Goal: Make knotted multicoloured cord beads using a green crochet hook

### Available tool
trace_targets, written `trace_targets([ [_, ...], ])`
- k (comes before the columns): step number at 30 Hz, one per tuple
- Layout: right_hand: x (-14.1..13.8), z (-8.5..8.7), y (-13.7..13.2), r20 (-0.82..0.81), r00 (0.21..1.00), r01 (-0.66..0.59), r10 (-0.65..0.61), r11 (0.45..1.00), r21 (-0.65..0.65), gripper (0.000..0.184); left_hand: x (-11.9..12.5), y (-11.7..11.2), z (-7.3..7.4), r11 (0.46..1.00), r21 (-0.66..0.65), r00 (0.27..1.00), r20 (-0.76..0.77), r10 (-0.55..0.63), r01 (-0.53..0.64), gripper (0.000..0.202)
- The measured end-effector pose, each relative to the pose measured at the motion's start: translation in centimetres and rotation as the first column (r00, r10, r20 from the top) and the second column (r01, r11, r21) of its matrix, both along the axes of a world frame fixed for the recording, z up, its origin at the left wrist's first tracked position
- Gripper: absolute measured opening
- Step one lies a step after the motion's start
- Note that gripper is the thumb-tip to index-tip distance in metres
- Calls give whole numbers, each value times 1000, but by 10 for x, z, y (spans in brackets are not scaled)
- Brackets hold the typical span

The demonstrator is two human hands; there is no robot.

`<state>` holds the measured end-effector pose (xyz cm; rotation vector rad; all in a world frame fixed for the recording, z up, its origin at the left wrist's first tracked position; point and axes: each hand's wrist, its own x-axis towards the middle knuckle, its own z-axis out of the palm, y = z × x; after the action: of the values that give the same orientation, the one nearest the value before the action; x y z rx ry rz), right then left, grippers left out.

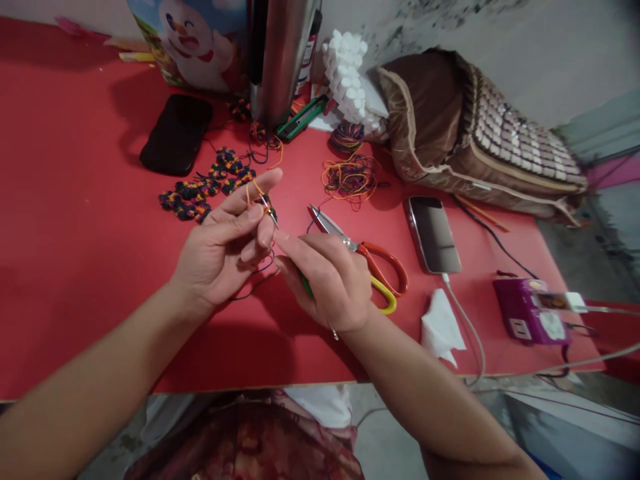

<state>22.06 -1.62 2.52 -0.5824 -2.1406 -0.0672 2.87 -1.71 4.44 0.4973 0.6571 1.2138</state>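
Note:
My left hand (pixel 220 250) pinches a small piece of crochet work (pixel 271 212), with an orange thread looped over its raised forefinger. In my right hand (pixel 327 277) is a crochet hook (pixel 270 212); its thin metal shaft reaches into the work, and a bit of green handle shows under the palm. A dark multicoloured crocheted strip (pixel 200 190) lies behind my left hand. Scissors (pixel 340 233) with one red and one yellow handle rest just beyond my right hand, partly covered by it. Loose tangled thread (pixel 350 179) lies farther back.
Along the back stand a metal cylinder (pixel 286 60), a green cutter (pixel 303 119), a thread ball (pixel 347 137) and a brown cushion (pixel 440 113). A black case-like object (pixel 177 133) is at left. To the right are a charging phone (pixel 434 233), white tissue (pixel 441 327) and a purple box (pixel 525 310) with cables.

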Motion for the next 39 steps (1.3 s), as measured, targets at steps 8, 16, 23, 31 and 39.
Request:
trace_targets([
  [8,-11,2,-9,-24,994,110,-110,994,9,50,9,-6,9,991,69,989,-83,124,-118,28],
  [16,-10,2,-15,-84,989,100,-121,971,-218,37,10,-2,5,979,143,982,-101,162,-147,24],
  [23,-8,22,-14,-314,922,-36,-228,756,-653,11,0,5,1,988,94,983,-129,131,-120,22],
  [31,8,27,8,-555,759,-384,-341,454,-804,10,-12,8,1,995,-11,994,-47,-101,101,26],
  [39,17,21,33,-616,706,-630,-350,89,-772,27,-15,6,5,951,-107,954,106,-279,290,31],
])
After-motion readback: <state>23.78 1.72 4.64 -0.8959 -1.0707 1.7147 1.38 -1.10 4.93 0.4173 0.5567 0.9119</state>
